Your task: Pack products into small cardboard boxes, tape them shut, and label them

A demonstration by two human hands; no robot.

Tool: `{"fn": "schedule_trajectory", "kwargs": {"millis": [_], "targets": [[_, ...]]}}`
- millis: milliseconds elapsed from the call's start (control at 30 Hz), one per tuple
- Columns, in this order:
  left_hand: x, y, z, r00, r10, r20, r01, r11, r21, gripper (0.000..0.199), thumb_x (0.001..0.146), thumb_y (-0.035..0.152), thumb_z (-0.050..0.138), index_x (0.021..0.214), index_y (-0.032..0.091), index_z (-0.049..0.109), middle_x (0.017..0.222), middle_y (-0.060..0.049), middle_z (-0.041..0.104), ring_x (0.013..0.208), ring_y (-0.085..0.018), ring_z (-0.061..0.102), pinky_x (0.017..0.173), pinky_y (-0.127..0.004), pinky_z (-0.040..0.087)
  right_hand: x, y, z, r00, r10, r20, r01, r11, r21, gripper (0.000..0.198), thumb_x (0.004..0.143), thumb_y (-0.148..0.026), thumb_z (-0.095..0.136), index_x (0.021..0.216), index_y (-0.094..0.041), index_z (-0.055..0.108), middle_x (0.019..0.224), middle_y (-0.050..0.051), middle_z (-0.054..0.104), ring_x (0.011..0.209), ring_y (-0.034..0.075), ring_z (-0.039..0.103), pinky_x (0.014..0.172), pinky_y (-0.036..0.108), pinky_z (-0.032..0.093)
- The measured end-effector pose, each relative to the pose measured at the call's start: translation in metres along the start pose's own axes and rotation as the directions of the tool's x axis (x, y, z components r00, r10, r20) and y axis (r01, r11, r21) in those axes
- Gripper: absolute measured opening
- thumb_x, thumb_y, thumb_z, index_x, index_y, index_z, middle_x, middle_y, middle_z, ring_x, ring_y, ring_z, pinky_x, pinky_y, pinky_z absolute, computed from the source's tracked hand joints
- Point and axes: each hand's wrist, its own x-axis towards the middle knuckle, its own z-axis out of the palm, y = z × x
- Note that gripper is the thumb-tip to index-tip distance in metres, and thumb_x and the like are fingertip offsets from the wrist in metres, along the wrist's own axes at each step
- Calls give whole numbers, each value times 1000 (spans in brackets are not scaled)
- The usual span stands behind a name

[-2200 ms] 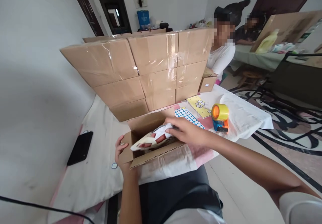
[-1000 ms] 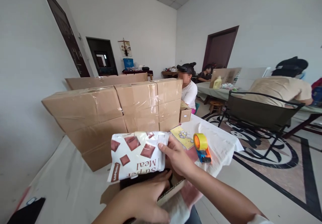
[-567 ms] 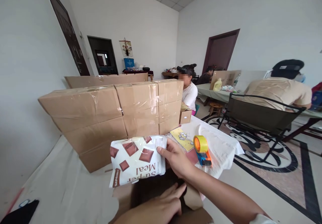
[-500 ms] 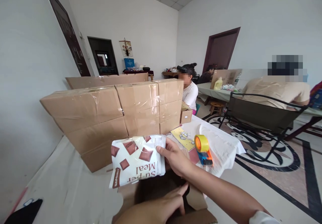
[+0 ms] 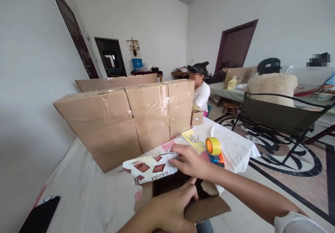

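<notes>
My right hand (image 5: 190, 160) pinches one end of a white snack bag (image 5: 149, 169) printed with brown squares and the word "Meal". The bag is tilted over the far left edge of an open cardboard box (image 5: 143, 195), its printed face partly turned away. My left hand (image 5: 178, 203) is closed on the box's near flap (image 5: 209, 208), with a finger reaching over the opening. The box's dark inside is mostly hidden by my hands and the bag.
Stacked taped cartons (image 5: 110, 121) form a wall across the table. A tape dispenser (image 5: 214, 151) with yellow tape stands to the right, beside a yellow printed sheet (image 5: 193, 139). A black flat object (image 5: 40, 215) lies at left. A person (image 5: 201, 93) sits behind the cartons.
My right hand has lowered the snack bag toward the box and tipped its face back. My left hand stays at the box's near side. The view has shifted slightly right.
</notes>
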Motion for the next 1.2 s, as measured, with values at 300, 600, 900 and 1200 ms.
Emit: {"fn": "schedule_trajectory", "kwargs": {"millis": [300,600,900,1200], "targets": [[-5,24,-1,996,-39,-80,41,999,29,47,69,40,72,108,25,51,126,-4,57,99,-23,60,76,-30,47,-33,-3,-38,966,64,252,-30,990,-137,13,94,-22,54,85,-21,63,75,0,61,69,16,53,62,27,39],[-19,45,21,942,-161,-294,227,952,205,33,83,38,58,114,26,64,103,-2,74,84,-26,71,65,-35,51,-52,2,-64,891,286,353,-138,911,-389,18,98,-28,50,82,-20,55,78,2,64,70,17,55,63,27,35],[-27,29,97,739,25,-673,353,836,419,59,87,37,63,142,17,54,144,-8,61,114,-29,66,89,-46,56,-60,18,-37,823,273,498,72,819,-569,18,88,-9,52,74,-20,53,76,4,63,74,19,57,69,31,34],[-31,10,98,616,168,-770,368,803,470,58,84,43,67,137,21,58,128,0,72,98,-22,68,81,-37,52,-63,29,-29,758,24,652,397,776,-490,39,106,-43,42,85,-19,64,77,7,67,88,24,56,88,42,31]]}}
